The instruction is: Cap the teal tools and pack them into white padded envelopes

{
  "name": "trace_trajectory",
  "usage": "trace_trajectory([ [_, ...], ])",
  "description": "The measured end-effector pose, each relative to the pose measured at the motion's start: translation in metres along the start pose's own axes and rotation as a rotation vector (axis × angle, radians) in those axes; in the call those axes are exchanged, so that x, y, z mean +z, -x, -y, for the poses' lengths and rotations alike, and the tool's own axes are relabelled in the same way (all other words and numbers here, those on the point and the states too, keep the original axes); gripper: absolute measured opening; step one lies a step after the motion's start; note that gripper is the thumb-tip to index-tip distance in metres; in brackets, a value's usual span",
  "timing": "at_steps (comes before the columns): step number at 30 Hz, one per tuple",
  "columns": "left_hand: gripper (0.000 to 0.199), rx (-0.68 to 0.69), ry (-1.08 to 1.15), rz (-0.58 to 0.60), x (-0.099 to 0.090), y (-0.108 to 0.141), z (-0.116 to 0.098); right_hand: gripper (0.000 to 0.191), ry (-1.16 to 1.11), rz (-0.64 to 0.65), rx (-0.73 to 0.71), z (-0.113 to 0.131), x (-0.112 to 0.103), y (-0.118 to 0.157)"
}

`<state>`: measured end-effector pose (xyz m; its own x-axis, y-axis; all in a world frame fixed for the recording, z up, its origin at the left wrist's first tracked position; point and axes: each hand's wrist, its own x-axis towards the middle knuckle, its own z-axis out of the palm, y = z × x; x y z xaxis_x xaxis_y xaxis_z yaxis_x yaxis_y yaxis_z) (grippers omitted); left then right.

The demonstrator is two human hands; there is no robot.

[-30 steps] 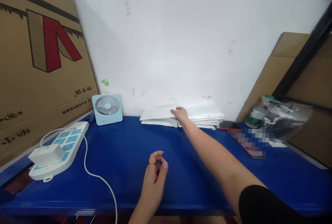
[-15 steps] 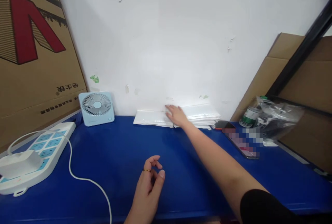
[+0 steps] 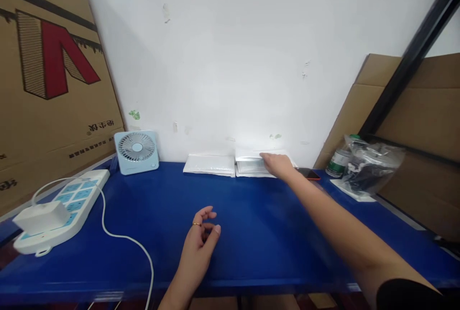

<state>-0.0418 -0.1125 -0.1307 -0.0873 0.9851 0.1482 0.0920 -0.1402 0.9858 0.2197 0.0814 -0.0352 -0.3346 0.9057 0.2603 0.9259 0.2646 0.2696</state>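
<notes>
At the foot of the wall, my right hand [image 3: 278,165] has its fingers closed on the front edge of the top white flat packet [image 3: 247,155]. That packet is tilted up, and a gap shows between it and the white packets [image 3: 249,168] stacked under it. My thumb is mostly hidden. Another low pile of white, shiny-wrapped packets [image 3: 208,163] lies just left of the stack. My left hand [image 3: 201,240], with a ring on one finger, hovers over the near part of the blue table [image 3: 172,214]. Its fingers are loosely curled, apart from the thumb, and hold nothing.
A light blue fan [image 3: 137,152] stands at the back left. Nearer is a white power strip [image 3: 72,212] with a plugged-in adapter and a trailing cable [image 3: 125,237]. A phone [image 3: 309,174], a bottle [image 3: 338,162] and a clear plastic bag [image 3: 373,164] lie right. Cardboard [image 3: 82,109] flanks the table.
My right hand has moved right along the stack and now lifts the top packet's front edge. My left hand stays nearly where it was. The view has shifted slightly.
</notes>
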Motion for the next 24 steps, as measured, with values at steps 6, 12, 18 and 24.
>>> trace_trajectory([
  [6, 0.067, -0.137, 0.465, -0.121, 0.031, -0.009, -0.004, 0.041, -0.236, -0.165, -0.322, 0.084, 0.009, 0.086],
  [12, 0.057, -0.047, 0.593, -0.348, 0.064, -0.018, -0.008, 0.049, -0.509, -0.201, -0.641, 0.108, 0.008, 0.121],
  [18, 0.067, 0.068, 0.521, -0.598, 0.067, -0.042, -0.022, 0.032, -1.080, -0.129, -0.469, 0.071, 0.021, 0.102],
  [24, 0.043, 0.308, 0.498, -0.539, 0.080, -0.075, -0.059, 0.057, -1.532, 0.019, 0.167, 0.013, 0.075, 0.067],
])
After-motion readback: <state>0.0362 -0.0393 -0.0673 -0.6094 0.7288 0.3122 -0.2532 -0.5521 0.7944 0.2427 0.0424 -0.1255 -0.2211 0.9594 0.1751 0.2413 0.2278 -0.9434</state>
